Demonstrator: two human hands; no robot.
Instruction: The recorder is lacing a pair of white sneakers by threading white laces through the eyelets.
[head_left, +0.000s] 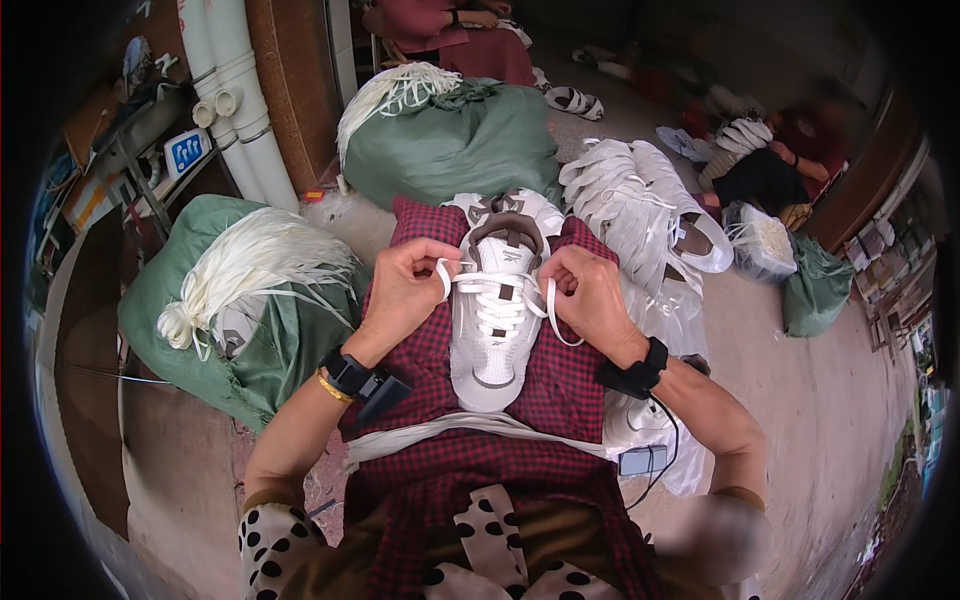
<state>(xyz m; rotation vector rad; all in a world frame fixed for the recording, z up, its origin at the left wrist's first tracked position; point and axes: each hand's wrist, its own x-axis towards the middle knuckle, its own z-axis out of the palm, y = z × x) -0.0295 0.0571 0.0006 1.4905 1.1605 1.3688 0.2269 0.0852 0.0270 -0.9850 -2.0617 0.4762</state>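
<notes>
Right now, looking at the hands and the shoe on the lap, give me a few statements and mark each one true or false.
1. Both hands hold white lace ends at the white sneaker. True: the left hand and the right hand each pinch a lace end.
2. The sneaker lies on a blue towel. False: it lies on a red checked cloth.
3. A green sack with white laces spilling out sits at the person's left. True.
4. The wrists are bare. False: each wears a black band.
</notes>
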